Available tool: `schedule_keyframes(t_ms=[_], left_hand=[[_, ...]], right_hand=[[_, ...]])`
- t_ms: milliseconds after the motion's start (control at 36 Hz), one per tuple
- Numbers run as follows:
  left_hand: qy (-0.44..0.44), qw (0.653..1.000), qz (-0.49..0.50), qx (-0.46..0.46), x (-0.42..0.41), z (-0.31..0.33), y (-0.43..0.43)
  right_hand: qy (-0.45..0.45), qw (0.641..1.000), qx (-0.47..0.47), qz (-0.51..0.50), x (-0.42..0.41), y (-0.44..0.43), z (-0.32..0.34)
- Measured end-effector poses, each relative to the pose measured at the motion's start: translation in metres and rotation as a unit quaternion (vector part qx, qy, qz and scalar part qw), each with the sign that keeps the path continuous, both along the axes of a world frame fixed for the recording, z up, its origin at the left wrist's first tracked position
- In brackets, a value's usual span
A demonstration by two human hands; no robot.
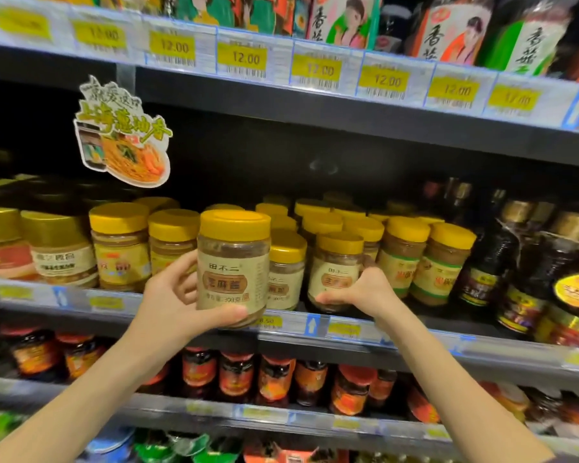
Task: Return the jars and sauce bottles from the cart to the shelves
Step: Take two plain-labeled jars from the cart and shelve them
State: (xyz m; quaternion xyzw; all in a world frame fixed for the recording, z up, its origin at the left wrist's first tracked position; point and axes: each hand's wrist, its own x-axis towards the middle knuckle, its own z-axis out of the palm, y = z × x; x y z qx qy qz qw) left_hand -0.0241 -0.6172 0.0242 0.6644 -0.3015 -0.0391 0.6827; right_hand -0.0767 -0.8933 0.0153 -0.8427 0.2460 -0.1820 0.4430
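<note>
My left hand (pixel 174 295) grips a yellow-lidded sesame paste jar (pixel 233 262) with a beige label, held upright just in front of the middle shelf's edge (pixel 348 329). My right hand (pixel 365 290) is closed around the lower part of a matching jar (pixel 336 265) that stands on that shelf. Another identical jar (pixel 286 272) stands between the two. No cart is in view.
Rows of yellow-lidded jars (pixel 405 252) fill the middle shelf, with dark sauce bottles (pixel 492 262) at the right. A noodle promo tag (pixel 124 138) hangs above left. Red-lidded chilli jars (pixel 234 375) line the shelf below. Price tags run along the upper shelf edge (pixel 315 71).
</note>
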Motion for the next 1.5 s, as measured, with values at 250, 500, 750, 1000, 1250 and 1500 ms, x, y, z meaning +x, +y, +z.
schedule_keyframes(t_ms=[250, 500, 750, 1000, 1250, 1500], left_hand=[[0.001, 1.000, -0.017, 0.006, -0.005, 0.002, 0.012], [0.007, 0.999, -0.018, 0.028, -0.001, -0.011, 0.022], [0.011, 0.999, -0.036, 0.034, -0.010, -0.017, 0.007], [0.008, 0.996, -0.082, 0.033, -0.031, -0.007, -0.027], [0.005, 0.991, -0.132, 0.025, -0.066, -0.001, -0.090], [-0.039, 0.989, -0.140, 0.015, -0.084, 0.004, -0.143]], right_hand=[[0.026, 0.998, -0.049, 0.021, 0.001, 0.005, 0.000], [0.051, 0.995, -0.070, 0.050, -0.001, 0.007, -0.003], [0.024, 0.994, -0.090, 0.063, -0.014, 0.015, 0.012], [-0.084, 0.992, -0.054, 0.075, -0.080, 0.044, 0.071], [-0.069, 0.986, -0.078, 0.129, -0.111, 0.043, 0.079], [-0.100, 0.982, -0.120, 0.103, -0.122, -0.007, 0.085]])
